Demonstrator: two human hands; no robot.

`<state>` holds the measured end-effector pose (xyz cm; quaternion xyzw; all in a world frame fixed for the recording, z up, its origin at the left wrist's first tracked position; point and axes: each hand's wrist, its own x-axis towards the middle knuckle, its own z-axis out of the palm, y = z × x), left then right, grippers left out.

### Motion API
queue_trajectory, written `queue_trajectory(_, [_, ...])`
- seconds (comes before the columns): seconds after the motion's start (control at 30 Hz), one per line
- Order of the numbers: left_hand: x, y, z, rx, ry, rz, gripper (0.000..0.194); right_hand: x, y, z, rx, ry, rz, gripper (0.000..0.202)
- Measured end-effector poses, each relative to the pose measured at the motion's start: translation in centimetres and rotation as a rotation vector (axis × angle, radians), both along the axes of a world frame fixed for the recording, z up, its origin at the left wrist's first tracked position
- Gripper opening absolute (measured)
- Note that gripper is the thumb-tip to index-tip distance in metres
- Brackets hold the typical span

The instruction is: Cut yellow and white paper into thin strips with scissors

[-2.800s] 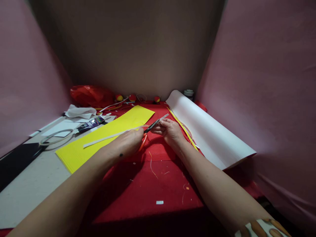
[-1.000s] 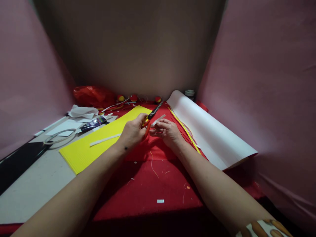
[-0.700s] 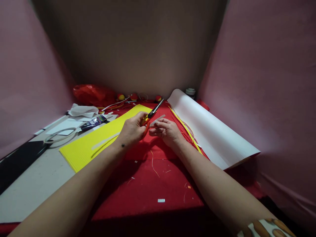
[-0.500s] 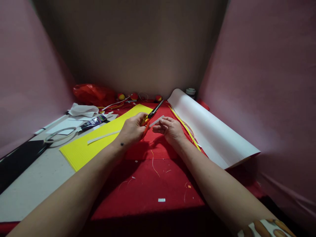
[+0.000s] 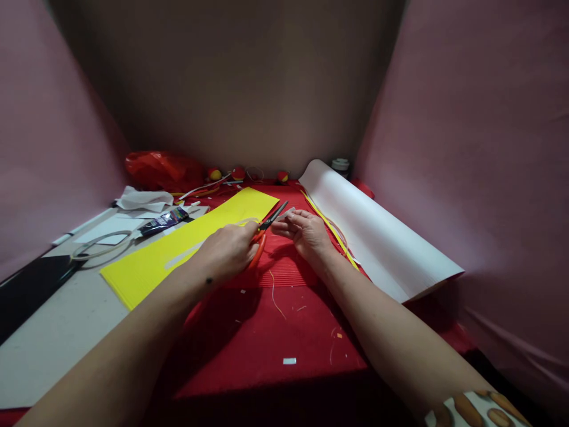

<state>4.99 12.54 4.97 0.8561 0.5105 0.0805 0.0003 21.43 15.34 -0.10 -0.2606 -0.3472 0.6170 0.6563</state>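
My left hand [image 5: 233, 248] is closed around the orange handles of a pair of scissors [image 5: 273, 216]. Their dark blades point up and right, toward my other hand, and look closed or nearly so. A short whitish strip [image 5: 285, 214] is pinched between the thumb and fingers of my right hand [image 5: 307, 231], close to the scissor tips. Beneath both hands lies a red ridged sheet [image 5: 288, 261]. A longer pale strip [image 5: 181, 256] shows over the yellow ridged sheet [image 5: 146, 273], partly hidden by my left hand; whether that hand touches it I cannot tell.
On the right stands a curled white sheet [image 5: 377, 231], with thin yellow strips [image 5: 333, 228] along it. To the left, a dark tube [image 5: 163, 220] and a ring of tape [image 5: 102, 244] lie on a grey board [image 5: 66, 332]. A red plastic bag [image 5: 162, 170] sits behind. Scraps dot the red cloth [image 5: 267, 350].
My left hand has drawn back left and down with the scissors, and the blades have turned lower. The right hand still pinches the short strip. The longer pale strip has shifted slightly.
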Motion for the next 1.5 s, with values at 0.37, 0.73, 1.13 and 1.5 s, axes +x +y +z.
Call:
queue_trajectory(0.37, [0.7, 0.0, -1.3, -0.027, 0.219, 0.061, 0.031, 0.0, 0.1, -0.3, -0.022, 0.006, -0.014, 0.005])
queue_trajectory(0.73, [0.8, 0.6, -1.9, 0.027, 0.196, 0.071, 0.033, -0.2, 0.0, -0.5, -0.014, -0.039, 0.056, 0.004])
queue_trajectory(1.13, [1.2, 0.4, -1.3, -0.043, 0.24, 0.078, 0.03, -0.4, -0.1, -0.4, -0.019, -0.04, 0.052, 0.005])
queue_trajectory(1.5, [1.1, 0.4, -1.6, -0.029, 0.217, 0.056, 0.029, -0.2, 0.1, -0.6, -0.025, -0.043, 0.055, 0.005])
